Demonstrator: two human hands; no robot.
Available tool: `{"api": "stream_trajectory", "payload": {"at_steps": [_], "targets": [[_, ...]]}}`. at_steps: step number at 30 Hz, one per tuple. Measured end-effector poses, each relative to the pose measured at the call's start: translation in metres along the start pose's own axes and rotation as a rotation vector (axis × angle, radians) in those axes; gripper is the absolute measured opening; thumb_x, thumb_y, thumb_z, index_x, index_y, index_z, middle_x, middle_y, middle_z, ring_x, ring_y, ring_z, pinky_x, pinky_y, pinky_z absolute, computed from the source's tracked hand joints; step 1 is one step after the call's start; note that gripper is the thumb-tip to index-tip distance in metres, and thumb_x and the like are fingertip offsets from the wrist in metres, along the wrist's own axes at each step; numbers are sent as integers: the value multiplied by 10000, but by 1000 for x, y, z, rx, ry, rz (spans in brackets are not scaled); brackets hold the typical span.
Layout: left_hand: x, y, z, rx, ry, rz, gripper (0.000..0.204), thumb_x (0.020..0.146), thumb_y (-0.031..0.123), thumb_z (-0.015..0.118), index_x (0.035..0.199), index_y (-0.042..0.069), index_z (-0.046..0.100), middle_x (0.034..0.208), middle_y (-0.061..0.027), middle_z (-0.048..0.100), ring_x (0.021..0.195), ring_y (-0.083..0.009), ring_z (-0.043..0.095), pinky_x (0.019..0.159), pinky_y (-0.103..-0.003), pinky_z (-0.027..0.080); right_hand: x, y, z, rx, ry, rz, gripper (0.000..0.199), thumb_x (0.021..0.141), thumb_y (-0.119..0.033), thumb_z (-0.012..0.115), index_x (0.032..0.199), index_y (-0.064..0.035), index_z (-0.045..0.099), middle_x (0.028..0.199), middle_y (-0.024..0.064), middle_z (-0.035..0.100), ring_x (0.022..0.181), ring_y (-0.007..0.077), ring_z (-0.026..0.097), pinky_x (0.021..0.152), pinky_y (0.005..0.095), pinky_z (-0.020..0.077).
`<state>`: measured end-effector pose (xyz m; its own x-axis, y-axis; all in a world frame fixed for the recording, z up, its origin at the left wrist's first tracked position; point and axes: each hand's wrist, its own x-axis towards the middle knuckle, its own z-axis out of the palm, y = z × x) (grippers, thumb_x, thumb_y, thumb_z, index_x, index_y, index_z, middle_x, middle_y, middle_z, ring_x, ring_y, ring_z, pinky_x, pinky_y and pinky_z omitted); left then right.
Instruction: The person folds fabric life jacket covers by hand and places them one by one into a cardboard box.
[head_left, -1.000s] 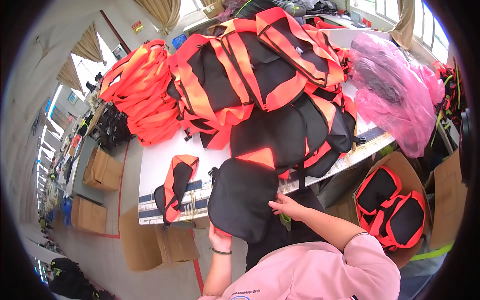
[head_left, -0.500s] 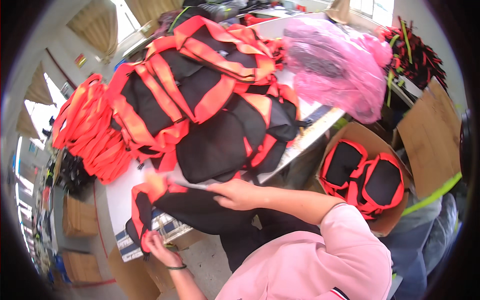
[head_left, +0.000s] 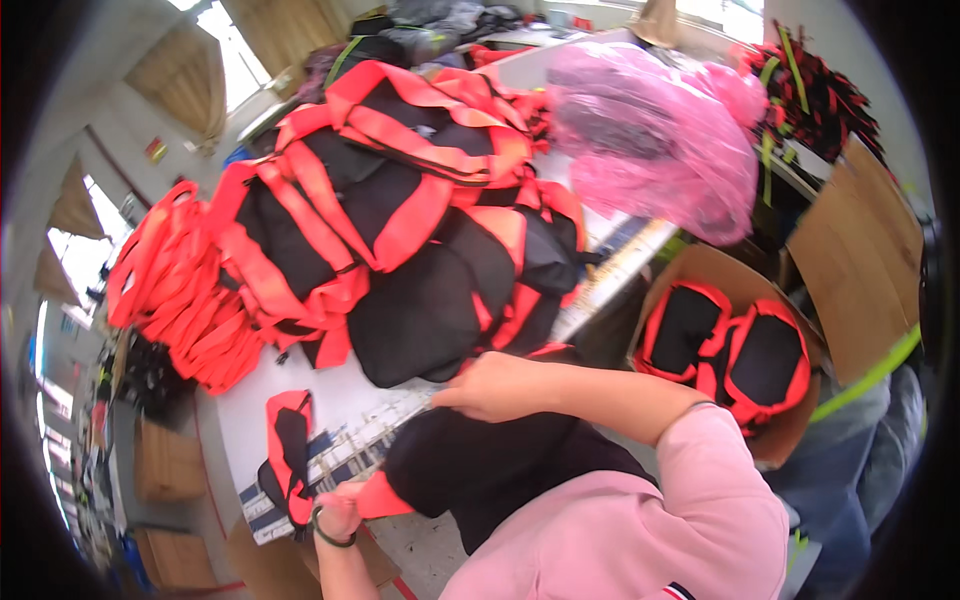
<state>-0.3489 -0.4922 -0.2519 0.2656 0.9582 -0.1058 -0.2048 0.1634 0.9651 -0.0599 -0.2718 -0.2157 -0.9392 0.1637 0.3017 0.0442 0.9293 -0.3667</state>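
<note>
My left hand [head_left: 338, 514] is closed at the near left table corner, on the end of a red fabric band [head_left: 386, 497]. That band runs to a black fabric panel [head_left: 470, 455] draped in front of me, over my lap. Beside the left fingers, a narrow black piece with red edging [head_left: 290, 445] lies on the table corner. My right hand [head_left: 492, 387] is closed above the panel, near the table's front edge; what its fingers grip is hidden. Just beyond it lies a rounded black piece [head_left: 415, 325] from the pile.
Black-and-red bags [head_left: 390, 215] are heaped on the white table [head_left: 235, 420], with stacked red strips [head_left: 180, 300] at left. A pink plastic bag [head_left: 660, 140] lies at the back right. On my right, a carton [head_left: 775, 452] holds black-and-red pieces.
The black panel has come off the table corner toward my lap, its red band now at my left hand. The grey thing by my right fingers no longer shows. The view has shifted slightly.
</note>
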Motion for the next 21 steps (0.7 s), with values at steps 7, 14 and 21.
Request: {"api": "stream_trajectory", "payload": {"at_steps": [7,14,21], "targets": [[8,-10,32,-114,-31,-177,620,886,433,564,1286,-29,456,1185,-61,570,1050,-130,546,896,-289,434,2,3,22,-77,35,-38,268,760,-125,574,1026,-96,594,705,86,616,650,270,634,559,382,495],[24,-15,52,-343,202,-237,487,845,93,599,1290,-29,441,1254,-96,534,1162,-177,499,1007,-327,366,9,-7,17,-15,-68,0,315,786,-122,589,1100,-107,584,806,83,630,734,274,624,611,376,500],[15,10,52,-441,87,-221,497,818,-45,496,1308,-57,411,1283,-126,513,1183,-184,485,1013,-324,351,10,18,-8,795,-653,279,411,874,-283,608,1223,-73,543,1019,112,639,968,198,590,888,323,445]]}}
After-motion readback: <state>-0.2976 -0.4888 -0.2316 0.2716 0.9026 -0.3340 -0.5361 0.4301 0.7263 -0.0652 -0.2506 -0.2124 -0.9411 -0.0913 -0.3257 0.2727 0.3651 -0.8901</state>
